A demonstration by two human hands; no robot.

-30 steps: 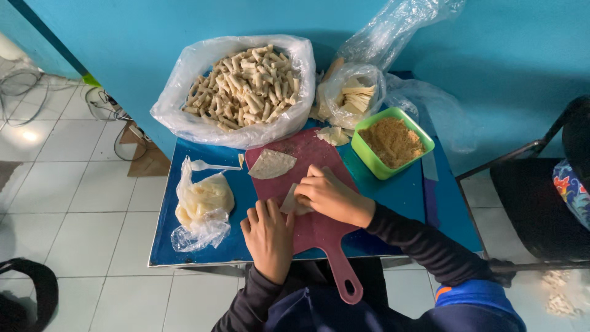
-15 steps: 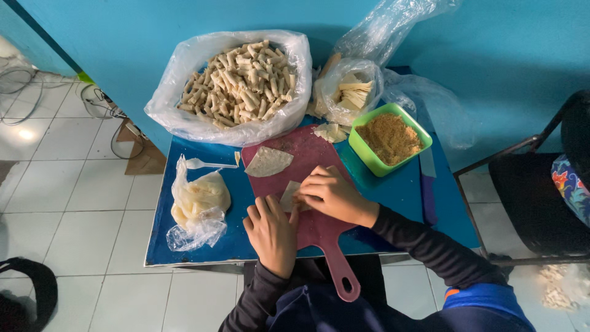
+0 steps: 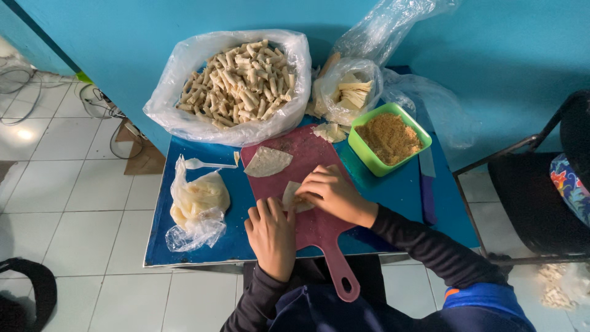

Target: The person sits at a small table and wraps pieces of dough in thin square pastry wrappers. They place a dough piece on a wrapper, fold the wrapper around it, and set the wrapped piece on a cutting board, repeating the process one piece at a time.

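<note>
My hands have barely shifted since the earlier frame: the right hand (image 3: 332, 193) still curls over a pale wrapper (image 3: 291, 197) on the pink cutting board (image 3: 319, 224), fingers pinching its edge, while the left hand (image 3: 272, 233) presses flat beside it. A second wrapper (image 3: 267, 162) lies above; the green bowl of filling (image 3: 388, 138) sits right on the blue table (image 3: 399, 190).

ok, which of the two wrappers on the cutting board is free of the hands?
The triangular wrapper at the board's far left, lying flat and untouched. The other wrapper sits under both hands' fingers.
</note>
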